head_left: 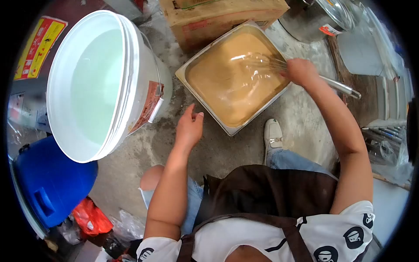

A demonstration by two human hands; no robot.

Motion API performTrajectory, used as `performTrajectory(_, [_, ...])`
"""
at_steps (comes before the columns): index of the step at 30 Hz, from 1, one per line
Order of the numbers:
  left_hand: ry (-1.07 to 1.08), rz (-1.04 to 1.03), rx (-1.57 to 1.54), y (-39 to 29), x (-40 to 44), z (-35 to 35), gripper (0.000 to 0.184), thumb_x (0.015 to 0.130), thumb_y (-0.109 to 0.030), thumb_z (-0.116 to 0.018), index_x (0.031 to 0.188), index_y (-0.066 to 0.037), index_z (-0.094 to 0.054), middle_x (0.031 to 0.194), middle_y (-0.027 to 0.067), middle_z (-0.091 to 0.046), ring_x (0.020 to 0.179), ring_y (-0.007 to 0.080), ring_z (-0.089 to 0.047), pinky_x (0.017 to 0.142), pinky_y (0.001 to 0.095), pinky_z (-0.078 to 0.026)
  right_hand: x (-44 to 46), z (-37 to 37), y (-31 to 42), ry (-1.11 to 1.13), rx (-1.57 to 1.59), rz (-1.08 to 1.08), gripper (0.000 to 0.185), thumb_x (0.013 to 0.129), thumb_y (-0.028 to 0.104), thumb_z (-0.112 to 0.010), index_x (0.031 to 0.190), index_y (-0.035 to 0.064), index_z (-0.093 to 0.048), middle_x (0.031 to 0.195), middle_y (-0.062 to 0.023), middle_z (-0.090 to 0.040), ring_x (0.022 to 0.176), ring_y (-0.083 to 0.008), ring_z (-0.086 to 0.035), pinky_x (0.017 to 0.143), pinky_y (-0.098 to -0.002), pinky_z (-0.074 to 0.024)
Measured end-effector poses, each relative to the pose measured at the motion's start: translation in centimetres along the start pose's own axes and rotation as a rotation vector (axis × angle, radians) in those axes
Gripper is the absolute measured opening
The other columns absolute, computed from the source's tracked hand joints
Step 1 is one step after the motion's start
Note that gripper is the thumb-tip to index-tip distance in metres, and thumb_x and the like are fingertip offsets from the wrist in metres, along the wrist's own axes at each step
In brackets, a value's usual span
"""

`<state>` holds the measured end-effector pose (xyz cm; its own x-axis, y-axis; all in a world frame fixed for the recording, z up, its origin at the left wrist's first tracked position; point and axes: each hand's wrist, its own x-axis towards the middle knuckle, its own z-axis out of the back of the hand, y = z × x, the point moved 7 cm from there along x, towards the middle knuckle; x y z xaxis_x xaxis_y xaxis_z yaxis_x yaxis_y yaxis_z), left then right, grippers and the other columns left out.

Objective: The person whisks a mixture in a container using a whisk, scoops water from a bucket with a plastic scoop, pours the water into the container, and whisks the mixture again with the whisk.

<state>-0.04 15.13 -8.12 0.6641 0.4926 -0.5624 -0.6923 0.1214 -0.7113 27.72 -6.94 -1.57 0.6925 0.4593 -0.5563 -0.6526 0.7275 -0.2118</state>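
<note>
A rectangular metal tray (181, 73) full of tan liquid sits on the concrete floor. My right hand (301, 72) is wrapped round the handle of a metal whisk (340, 85) at the tray's right side, and its wires dip into the liquid, where the surface is rippled. To the left of the tray's near edge, my left hand (190, 127) hangs over the floor, fingers apart and holding nothing. It does not touch the tray. A large white bucket (135, 87) with clear, pale green-looking liquid stands to the left of that hand.
Behind the tray is a cardboard box (209, 22). A metal pot (305, 22) stands at the back right. At the left are a blue plastic drum (61, 183) and a red plastic bag (91, 216). Plastic-wrapped items (388, 148) line the right side. My shoe (273, 134) is near the tray.
</note>
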Motion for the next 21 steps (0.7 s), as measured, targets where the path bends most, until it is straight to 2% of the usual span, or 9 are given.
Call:
performTrajectory(3, [0.043, 0.038, -0.039, -0.7, -0.6, -0.8, 0.051, 0.083, -0.019, -0.05, 0.127, 0.003, -0.035, 0.084, 0.0131, -0.06, 0.077, 0.0226, -0.059, 0.072, 0.0325, -0.044, -0.2, 0.0, 4.7, -0.126, 0.103, 0.056, 0.047, 0.073, 0.048, -0.059, 0.08, 0.0015, -0.063, 0.075, -0.0183, -0.062, 0.075, -0.0331, -0.061, 0.068, -0.0415, -0.048])
performTrajectory(5, [0.038, 0.061, -0.076, -0.7, -0.5, -0.7, 0.053, 0.083, -0.018, -0.05, 0.129, 0.002, -0.033, 0.084, 0.0124, -0.059, 0.076, 0.021, -0.059, 0.071, 0.032, -0.045, -1.8, -1.5, 7.8, 0.026, 0.134, 0.217, 0.041, 0.074, 0.044, -0.059, 0.086, 0.0044, -0.064, 0.087, -0.0156, -0.063, 0.081, -0.029, -0.062, 0.069, -0.0388, -0.049])
performTrajectory(7, [0.04, 0.096, -0.13, -0.3, -0.4, -0.7, 0.054, 0.083, -0.018, -0.05, 0.13, 0.002, -0.031, 0.084, 0.0116, -0.059, 0.074, 0.0193, -0.058, 0.069, 0.0316, -0.045, -1.8, -1.0, 4.4, 0.039, 0.114, 0.195, 0.042, 0.075, 0.044, -0.058, 0.087, 0.004, -0.063, 0.084, -0.0148, -0.064, 0.078, -0.0289, -0.062, 0.067, -0.0383, -0.0495])
performTrajectory(10, [0.021, 0.028, -0.164, -0.7, -0.5, -0.3, 0.055, 0.084, -0.015, -0.049, 0.132, 0.002, -0.027, 0.088, 0.0114, -0.058, 0.073, 0.0174, -0.058, 0.065, 0.0297, -0.046, 0.3, -0.2, 0.0, 0.133, -0.019, 0.015, 0.041, 0.076, 0.043, -0.058, 0.088, 0.004, -0.063, 0.085, -0.0141, -0.064, 0.079, -0.0296, -0.062, 0.067, -0.0388, -0.0494])
performTrajectory(12, [0.024, 0.068, -0.262, -0.9, -0.5, -0.8, 0.052, 0.086, -0.009, -0.047, 0.133, 0.0, -0.025, 0.098, 0.0146, -0.055, 0.076, 0.0176, -0.059, 0.063, 0.0259, -0.048, 1.2, 1.1, 1.0, -0.038, 0.058, -0.017, 0.046, 0.074, 0.049, -0.058, 0.084, 0.0044, -0.063, 0.084, -0.0172, -0.063, 0.08, -0.031, -0.061, 0.068, -0.0404, -0.0485])
performTrajectory(15, [0.065, 0.116, -0.437, -0.3, -0.2, -1.6, 0.053, 0.086, -0.007, -0.046, 0.134, 0.0, -0.022, 0.1, 0.0152, -0.055, 0.078, 0.0179, -0.059, 0.063, 0.0256, -0.048, -0.6, -1.1, 8.1, -0.028, 0.074, 0.191, 0.051, 0.072, 0.054, -0.057, 0.083, 0.0044, -0.064, 0.083, -0.0184, -0.062, 0.079, -0.0313, -0.061, 0.067, -0.0402, -0.0489])
performTrajectory(16, [0.062, 0.114, -0.435, -0.3, -0.1, -1.6, 0.053, 0.086, -0.007, -0.046, 0.134, 0.0, -0.022, 0.1, 0.0152, -0.055, 0.078, 0.0179, -0.059, 0.063, 0.0256, -0.048, -0.6, -1.1, 7.7, -0.031, 0.076, 0.193, 0.051, 0.072, 0.054, -0.057, 0.083, 0.0044, -0.064, 0.083, -0.0184, -0.062, 0.079, -0.0313, -0.061, 0.067, -0.0402, -0.0489])
performTrajectory(18, [0.014, 0.075, -0.501, -0.4, -0.1, -1.7, 0.054, 0.086, -0.008, -0.047, 0.133, 0.002, -0.023, 0.092, 0.0098, -0.056, 0.072, 0.013, -0.056, 0.059, 0.0239, -0.046, -0.8, -2.7, 5.0, 0.097, 0.015, 0.17, 0.038, 0.075, 0.042, -0.059, 0.086, 0.0062, -0.064, 0.084, -0.0142, -0.063, 0.076, -0.029, -0.062, 0.068, -0.0398, -0.0493])
performTrajectory(21, [0.018, 0.074, -0.536, -0.4, -0.5, -1.8, 0.053, 0.086, -0.007, -0.046, 0.133, 0.002, -0.023, 0.092, 0.0102, -0.055, 0.072, 0.0131, -0.056, 0.059, 0.0242, -0.046, 0.4, -0.5, 0.3, 0.129, -0.044, 0.053, 0.037, 0.074, 0.041, -0.06, 0.085, 0.0062, -0.064, 0.082, -0.0136, -0.063, 0.075, -0.0288, -0.062, 0.067, -0.0393, -0.0496])
